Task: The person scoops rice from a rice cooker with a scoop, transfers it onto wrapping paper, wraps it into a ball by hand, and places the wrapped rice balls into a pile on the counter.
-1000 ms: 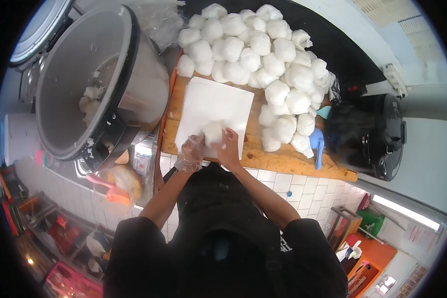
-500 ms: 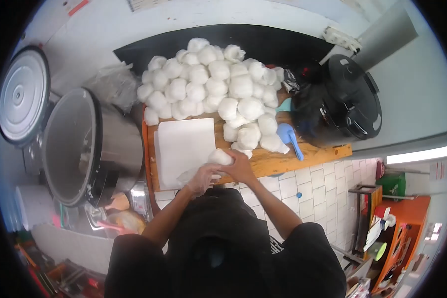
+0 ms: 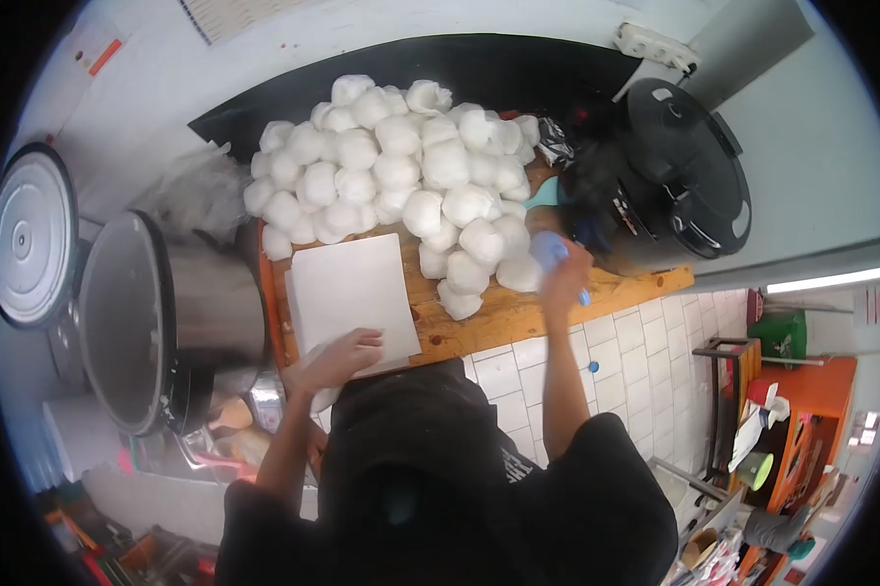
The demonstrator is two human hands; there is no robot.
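My right hand (image 3: pixel 565 278) is closed on a blue plastic scoop (image 3: pixel 547 252) at the right of the wooden table, slightly blurred. My left hand (image 3: pixel 347 357), fingers stretched out, lies over the near edge of a stack of white paper sheets (image 3: pixel 350 288). A large heap of round white paper-wrapped bundles (image 3: pixel 397 168) fills the back of the table. Its nearest bundle (image 3: pixel 460 301) sits between my hands, touching neither. A pale turquoise utensil (image 3: pixel 543 193) lies partly hidden between the heap and a black cooker.
The black lidded cooker (image 3: pixel 689 161) stands at the right end of the wooden table (image 3: pixel 499 327). On the left are a large steel pot (image 3: pixel 215 313) and a round lid (image 3: pixel 32 234). A power strip (image 3: pixel 657 47) hangs on the wall. White tiles (image 3: pixel 635 371) cover the floor.
Both hands have let go of the white bundle they held together. My right hand has moved right and taken hold of the blue scoop; my left has shifted left onto the paper.
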